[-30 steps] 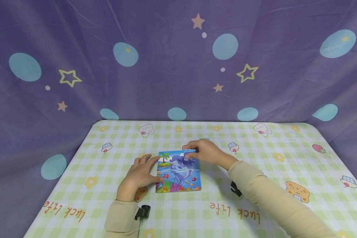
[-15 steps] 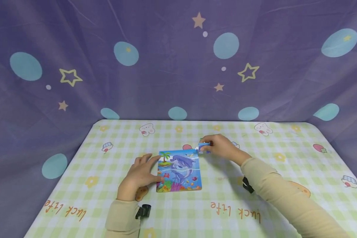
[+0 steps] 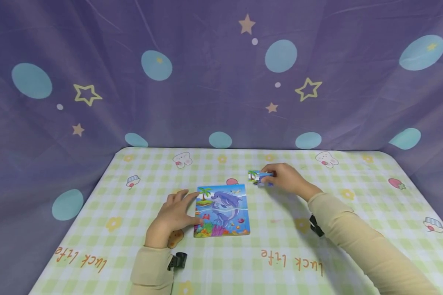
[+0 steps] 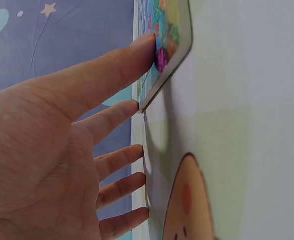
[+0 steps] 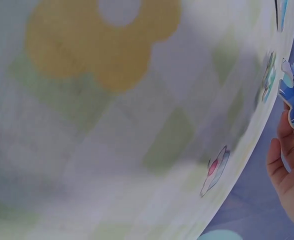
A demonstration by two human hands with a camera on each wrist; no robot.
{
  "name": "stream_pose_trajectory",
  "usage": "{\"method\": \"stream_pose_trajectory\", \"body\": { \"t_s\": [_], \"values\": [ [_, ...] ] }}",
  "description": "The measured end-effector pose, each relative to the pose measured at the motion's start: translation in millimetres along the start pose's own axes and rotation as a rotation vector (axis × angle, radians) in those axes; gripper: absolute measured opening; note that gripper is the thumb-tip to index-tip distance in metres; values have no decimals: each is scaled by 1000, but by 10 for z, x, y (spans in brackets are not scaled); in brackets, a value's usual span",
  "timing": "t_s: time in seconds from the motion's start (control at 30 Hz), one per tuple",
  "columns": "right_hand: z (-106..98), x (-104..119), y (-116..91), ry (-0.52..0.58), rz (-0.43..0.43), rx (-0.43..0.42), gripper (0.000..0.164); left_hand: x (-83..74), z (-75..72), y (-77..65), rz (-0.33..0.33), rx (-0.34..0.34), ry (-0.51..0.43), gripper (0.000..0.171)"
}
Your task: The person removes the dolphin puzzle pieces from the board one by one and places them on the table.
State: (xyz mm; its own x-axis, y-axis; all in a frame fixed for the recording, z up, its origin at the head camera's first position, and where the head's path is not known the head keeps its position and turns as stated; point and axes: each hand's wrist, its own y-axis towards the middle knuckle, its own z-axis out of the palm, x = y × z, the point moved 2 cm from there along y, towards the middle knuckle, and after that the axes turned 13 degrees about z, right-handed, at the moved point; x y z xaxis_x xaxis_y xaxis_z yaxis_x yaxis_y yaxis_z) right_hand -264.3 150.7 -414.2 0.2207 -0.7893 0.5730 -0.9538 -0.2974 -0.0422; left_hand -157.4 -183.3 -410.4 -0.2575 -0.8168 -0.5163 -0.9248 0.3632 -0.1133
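Below the frame's centre, my left hand [image 3: 172, 214], fingers spread, touches the dolphin board [image 3: 221, 211], seemingly to steady it, while right of centre my right hand [image 3: 286, 178] pinches a jigsaw piece [image 5: 291, 100] near a palm-tree piece [image 3: 252, 175].

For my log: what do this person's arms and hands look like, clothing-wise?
The left sleeve and right sleeve are plain beige, covering the forearms. A left black fitting and right black fitting show near the cuffs. The left hand and right hand wear no gloves.
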Motion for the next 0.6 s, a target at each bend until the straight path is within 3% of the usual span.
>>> {"method": "stream_pose_trajectory", "body": {
  "t_s": [0.23,0.6],
  "values": [
    [-66,-155,31,-21,12,-45,18,-17,-21,4,2,5,-1,82],
    [-53,-301,81,-47,133,-26,19,-18,-8,3,-2,0,-12,82]
  ]
}}
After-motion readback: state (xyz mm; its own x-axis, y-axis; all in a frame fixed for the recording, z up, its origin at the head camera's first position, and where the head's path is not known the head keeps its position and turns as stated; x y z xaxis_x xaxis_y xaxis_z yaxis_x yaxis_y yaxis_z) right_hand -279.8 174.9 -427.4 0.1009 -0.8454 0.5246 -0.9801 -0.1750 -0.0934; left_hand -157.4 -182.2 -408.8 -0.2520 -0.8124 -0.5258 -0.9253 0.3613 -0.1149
